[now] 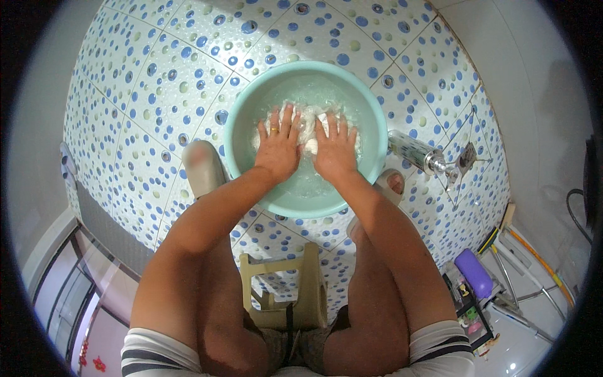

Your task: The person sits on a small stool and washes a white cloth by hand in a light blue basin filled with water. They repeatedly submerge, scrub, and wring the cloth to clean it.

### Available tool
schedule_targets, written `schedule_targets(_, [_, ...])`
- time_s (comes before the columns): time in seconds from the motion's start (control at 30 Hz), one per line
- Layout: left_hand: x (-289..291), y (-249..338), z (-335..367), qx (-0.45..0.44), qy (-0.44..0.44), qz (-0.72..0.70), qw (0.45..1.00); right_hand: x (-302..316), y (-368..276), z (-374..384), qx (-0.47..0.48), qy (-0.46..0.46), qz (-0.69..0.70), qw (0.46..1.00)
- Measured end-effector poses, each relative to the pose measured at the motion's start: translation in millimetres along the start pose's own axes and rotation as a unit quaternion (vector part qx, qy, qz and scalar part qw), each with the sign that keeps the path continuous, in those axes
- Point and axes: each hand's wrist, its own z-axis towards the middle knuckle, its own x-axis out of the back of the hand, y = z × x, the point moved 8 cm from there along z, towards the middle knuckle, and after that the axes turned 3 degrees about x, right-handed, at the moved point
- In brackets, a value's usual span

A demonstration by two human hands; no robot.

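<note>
A round pale-green plastic basin stands on the tiled floor between my feet, with water in it. White cloth lies bunched in the water, partly hidden under my hands. My left hand presses palm-down on the cloth's left part, fingers stretched out and pointing away from me; a ring shows on one finger. Beside it, my right hand rests on the right part with its fingers spread. White bits of cloth show between and around the fingers. Both forearms reach over the basin's near rim.
Right of the basin stands a pump bottle, near a wire stand. A plastic stool is under me. At lower right are a purple container and a metal-legged rack. A grey mat lies at left, by a doorway.
</note>
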Motion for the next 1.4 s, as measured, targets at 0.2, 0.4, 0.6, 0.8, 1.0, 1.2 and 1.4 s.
schedule_targets(0.2, [-11, -8, 14, -0.036, -0.074, 0.055, 0.995, -24, 11, 12, -0.006, -0.064, 0.009, 0.998])
schedule_targets(0.4, [-15, -50, 22, 0.098, -0.111, -0.251, 0.957, 23, 12, -1, -0.157, -0.118, 0.336, 0.921])
schedule_targets(0.6, [80, -7, -43, 0.287, -0.177, -0.634, 0.696, 106, 7, -42, -0.182, -0.053, 0.416, 0.89])
schedule_targets(0.8, [172, 36, -77, 0.195, -0.19, -0.779, 0.565, 229, -26, -91, -0.166, 0.02, 0.587, 0.792])
schedule_targets(1.0, [274, 85, -145, 0.122, -0.145, -0.857, 0.479, 316, -84, -147, -0.137, 0.075, 0.665, 0.73])
schedule_targets(1.2, [290, 86, -159, 0.143, -0.033, -0.848, 0.51, 329, -87, -151, -0.03, 0.21, 0.623, 0.753])
schedule_targets(1.4, [285, 79, -152, 0.151, 0.042, -0.869, 0.469, 320, -81, -146, -0.016, 0.274, 0.623, 0.733])
